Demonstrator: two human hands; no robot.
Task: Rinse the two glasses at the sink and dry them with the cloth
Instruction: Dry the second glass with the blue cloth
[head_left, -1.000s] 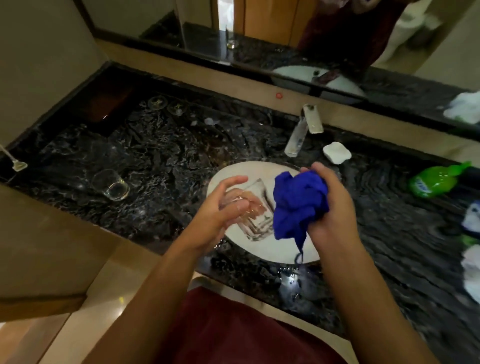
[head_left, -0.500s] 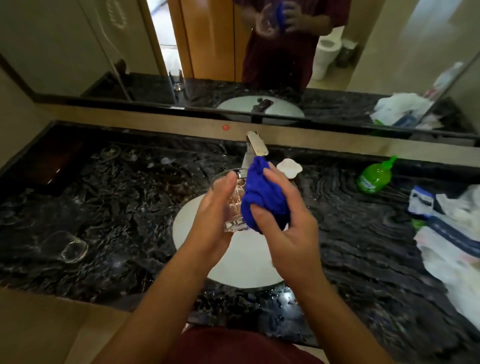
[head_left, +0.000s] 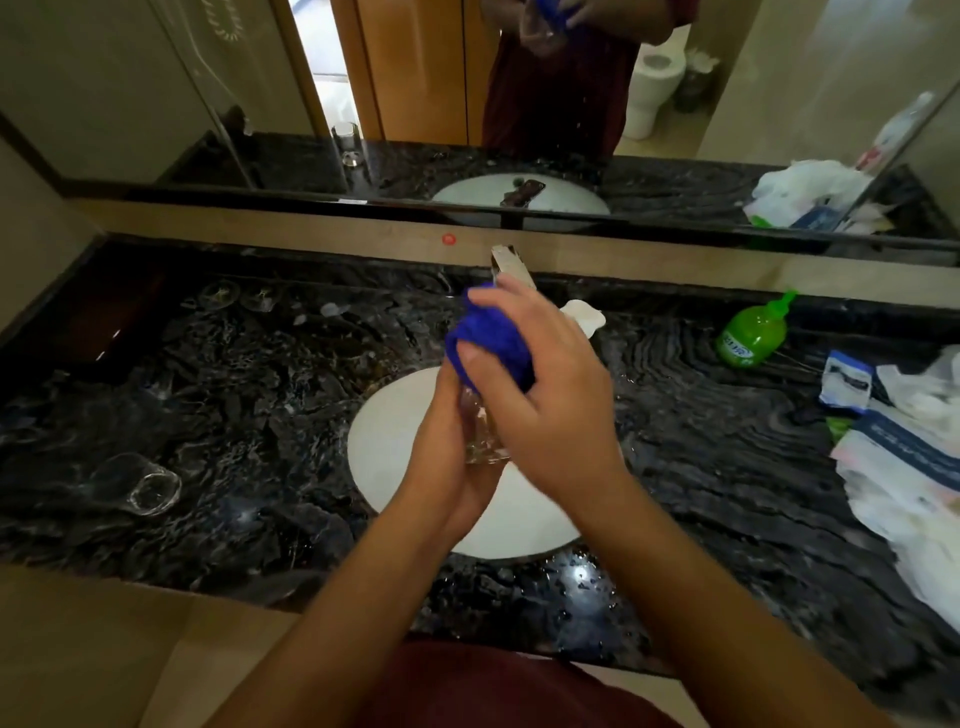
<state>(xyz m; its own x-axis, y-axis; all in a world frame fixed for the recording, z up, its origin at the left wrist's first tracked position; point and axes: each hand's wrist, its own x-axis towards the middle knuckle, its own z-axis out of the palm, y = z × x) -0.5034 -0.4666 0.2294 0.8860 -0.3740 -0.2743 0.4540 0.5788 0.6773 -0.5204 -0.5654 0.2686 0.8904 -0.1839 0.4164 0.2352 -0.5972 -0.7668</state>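
Raised since a moment ago, right hand (head_left: 540, 400) grips blue cloth (head_left: 488, 340) atop glass (head_left: 480, 431) | left hand (head_left: 452, 467) clasps glass above sink (head_left: 395, 441) | second glass (head_left: 137, 483) left of sink.

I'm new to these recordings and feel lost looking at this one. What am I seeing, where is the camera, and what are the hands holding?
There is no machine here: a person wears a camera on the head, so the picture looks down at their own two hands over a bathroom counter. The left hand holds a clear glass above the white sink. The right hand presses a blue cloth onto the top of that glass, apparently drying it. A second glass lies on its side on the counter to the left. To the right are a green bottle and some white bags. The tap is behind the hands, and the mirror above reflects the person.
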